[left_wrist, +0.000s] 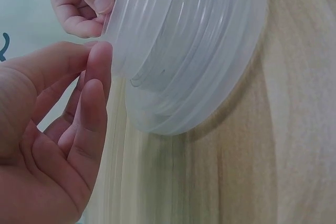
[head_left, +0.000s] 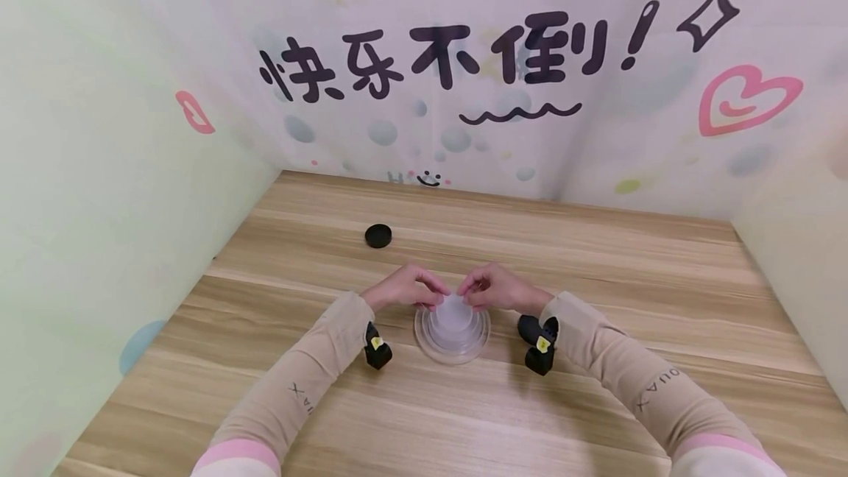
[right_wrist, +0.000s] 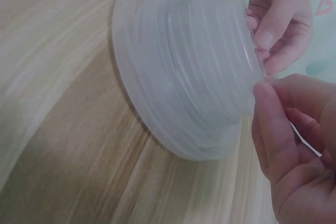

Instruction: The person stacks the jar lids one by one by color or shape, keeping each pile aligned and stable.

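Observation:
A tiered stack of translucent round lids (head_left: 453, 353), widest at the bottom, stands on the wooden table in front of me. The smallest, the top lid (head_left: 455, 311), is the one at my fingers. My left hand (head_left: 407, 287) pinches its rim from the left between thumb and fingertips, as the left wrist view shows with the ridged stack (left_wrist: 210, 61) beside the hand. From the other side my right hand (head_left: 501, 289) pinches the same rim; in the right wrist view its thumb and index fingertips meet at the edge of the lid (right_wrist: 231, 61).
Behind the left hand a small black round cap (head_left: 378, 235) lies on the wooden table (head_left: 464, 418). A printed cloth backdrop (head_left: 437, 124) with lettering rises at the table's far edge, and pale walls flank both sides. A black camera mount hangs under each wrist.

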`<state>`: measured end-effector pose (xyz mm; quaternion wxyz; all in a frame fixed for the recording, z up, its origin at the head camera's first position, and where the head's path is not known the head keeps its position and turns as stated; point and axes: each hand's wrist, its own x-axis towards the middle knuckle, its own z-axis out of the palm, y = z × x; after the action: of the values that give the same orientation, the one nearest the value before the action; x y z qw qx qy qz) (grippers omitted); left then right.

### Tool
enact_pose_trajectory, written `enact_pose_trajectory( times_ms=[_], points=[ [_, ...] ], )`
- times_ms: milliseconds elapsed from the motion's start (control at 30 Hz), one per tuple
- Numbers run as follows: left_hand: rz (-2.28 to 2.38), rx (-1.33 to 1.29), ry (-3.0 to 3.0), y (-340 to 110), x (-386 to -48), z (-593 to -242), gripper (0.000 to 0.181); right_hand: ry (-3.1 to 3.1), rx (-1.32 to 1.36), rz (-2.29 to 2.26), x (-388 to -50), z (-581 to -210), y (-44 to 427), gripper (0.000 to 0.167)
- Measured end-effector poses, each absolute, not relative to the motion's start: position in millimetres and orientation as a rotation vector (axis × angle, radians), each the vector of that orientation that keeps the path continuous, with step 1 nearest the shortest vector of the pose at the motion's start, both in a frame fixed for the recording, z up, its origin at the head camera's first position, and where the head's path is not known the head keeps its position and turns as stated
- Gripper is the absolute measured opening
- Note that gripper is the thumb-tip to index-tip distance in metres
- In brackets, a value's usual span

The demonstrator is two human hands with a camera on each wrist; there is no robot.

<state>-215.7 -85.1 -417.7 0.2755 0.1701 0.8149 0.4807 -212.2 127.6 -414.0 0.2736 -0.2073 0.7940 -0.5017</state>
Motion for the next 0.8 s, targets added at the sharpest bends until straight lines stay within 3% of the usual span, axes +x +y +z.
enact_pose_trajectory(
  times_ms=[800],
  points=[
    [1.359, 0.428, 2.202, -85.9, -214.9, -418.6, 0.022, 2.085, -0.510, -1.400, -212.2, -416.2, 131.1, 0.021]
  ],
)
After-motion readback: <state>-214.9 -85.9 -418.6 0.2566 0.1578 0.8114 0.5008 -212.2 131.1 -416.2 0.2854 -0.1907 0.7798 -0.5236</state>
